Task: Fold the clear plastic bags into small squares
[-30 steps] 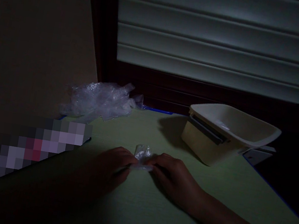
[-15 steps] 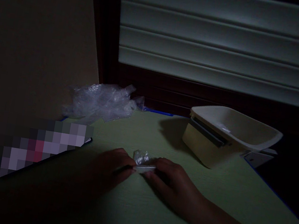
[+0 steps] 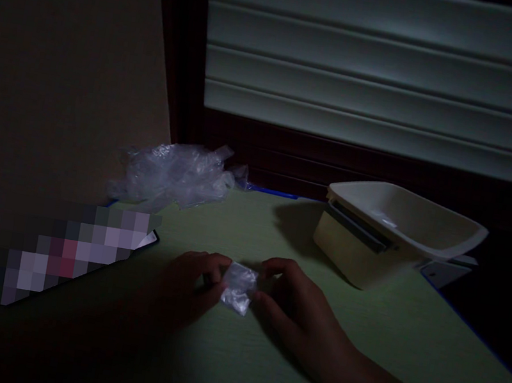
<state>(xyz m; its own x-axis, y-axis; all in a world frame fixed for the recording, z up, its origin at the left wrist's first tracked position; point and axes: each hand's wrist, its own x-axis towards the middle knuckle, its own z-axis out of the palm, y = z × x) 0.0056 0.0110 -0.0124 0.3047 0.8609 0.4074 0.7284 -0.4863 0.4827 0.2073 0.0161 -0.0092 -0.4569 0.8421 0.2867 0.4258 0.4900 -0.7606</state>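
Observation:
A small folded clear plastic bag (image 3: 239, 287) is between my hands, low over the table's middle. My left hand (image 3: 195, 282) is at its left edge, with the thumb and fingers closed on the film. On the other side, my right hand (image 3: 295, 298) has its index finger and thumb apart. Its thumb tip is by the bag's right edge; whether it touches the film is hard to see in the dim light.
Crumpled clear plastic bags (image 3: 176, 172) lie piled at the back left of the green table (image 3: 217, 373). At left rests a dark-edged flat object with a blurred-out surface (image 3: 80, 261). A cream plastic bin (image 3: 353, 252) with clear film inside stands at the right edge.
The bag has turned, so its flat, shiny face now shows instead of a narrow folded strip. My right fingers have spread and loosened from it.

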